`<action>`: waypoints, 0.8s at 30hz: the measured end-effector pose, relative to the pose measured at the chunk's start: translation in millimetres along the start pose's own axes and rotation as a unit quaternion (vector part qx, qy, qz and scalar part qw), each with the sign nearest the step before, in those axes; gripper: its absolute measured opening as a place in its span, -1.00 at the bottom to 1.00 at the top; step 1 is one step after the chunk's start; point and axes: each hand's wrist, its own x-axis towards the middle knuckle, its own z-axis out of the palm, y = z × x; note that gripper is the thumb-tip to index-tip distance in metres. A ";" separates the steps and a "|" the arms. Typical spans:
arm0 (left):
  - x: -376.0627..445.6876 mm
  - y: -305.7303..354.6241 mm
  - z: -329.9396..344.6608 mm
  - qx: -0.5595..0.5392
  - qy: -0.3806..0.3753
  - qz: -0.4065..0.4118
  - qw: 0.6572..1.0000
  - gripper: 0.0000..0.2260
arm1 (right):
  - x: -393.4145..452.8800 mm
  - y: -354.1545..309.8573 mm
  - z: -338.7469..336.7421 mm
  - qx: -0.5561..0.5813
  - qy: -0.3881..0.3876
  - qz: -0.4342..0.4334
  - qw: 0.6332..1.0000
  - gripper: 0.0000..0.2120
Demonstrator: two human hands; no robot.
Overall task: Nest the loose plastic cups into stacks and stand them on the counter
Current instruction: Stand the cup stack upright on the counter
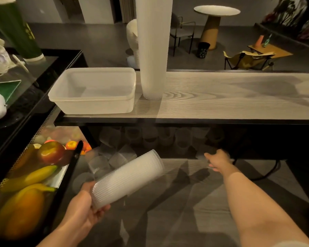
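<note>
The landmark here is the wooden counter (221, 97), a pale grained shelf whose dark front edge runs straight across the view. On it, near its left end, a tall stack of cups (152, 50) stands upright, its top running out of the frame. Just left of that stack, touching or nearly so, sits an empty translucent plastic tub (93, 91), whose front wall lies close to the counter's front edge. To the right of the tall stack the counter top is bare wood for a long stretch.

Below the counter's front edge, on a lower grey surface, the left hand (84, 205) grips the base end of a short nested stack (127, 177), fingers and thumb curled around it; the stack lies tilted, its rim end pointing up and right toward the counter. Loose cups (103, 163) lie scattered just beyond it, and more stand in shadow under the counter's overhang (hard to count in the dark).

The right hand (218, 160) reaches forward under the counter's edge; its fingers are blurred and partly in shadow, so I cannot tell whether they are apart or closed on anything.

Left of the lower surface, a perforated tray (48, 120) holds bananas (36, 175) and an apple (51, 152).
</note>
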 end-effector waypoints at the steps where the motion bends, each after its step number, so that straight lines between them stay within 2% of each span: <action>1: 0.2 -1.1 0.2 -0.002 -0.002 0.004 1.000 -0.76 | -4.9 1.6 3.3 -0.035 0.006 -0.016 0.999 -0.40; 3: -1.0 -1.9 -0.3 0.000 -0.006 0.014 1.000 -0.76 | -25.1 3.2 9.2 -0.080 0.008 -0.059 0.995 -0.39; 7: 1.5 -5.2 -2.4 0.003 -0.006 0.023 1.000 -0.79 | -45.0 23.6 34.7 0.003 -0.005 -0.128 0.992 -0.67; 9: 2.0 -6.9 -4.5 0.007 -0.011 0.026 1.000 -0.79 | -33.8 48.9 54.0 0.036 -0.025 -0.138 0.989 -0.67; 13: 0.2 -11.0 -8.2 0.018 -0.017 0.027 0.999 -0.76 | -107.4 32.7 57.2 0.134 -0.058 -0.123 0.982 -0.54; 16: 0.2 -16.6 -13.6 0.024 -0.019 0.032 0.999 -0.77 | -137.8 30.0 63.9 0.218 -0.088 -0.097 0.967 -0.70; 19: -1.4 -21.9 -19.9 0.029 -0.025 0.031 0.999 -0.71 | -164.0 24.6 64.7 0.297 -0.103 -0.081 0.946 -0.84; 24: -3.8 -28.7 -29.2 0.030 -0.031 0.042 0.998 -0.71 | -189.9 21.2 69.4 0.413 -0.119 -0.095 0.898 -0.80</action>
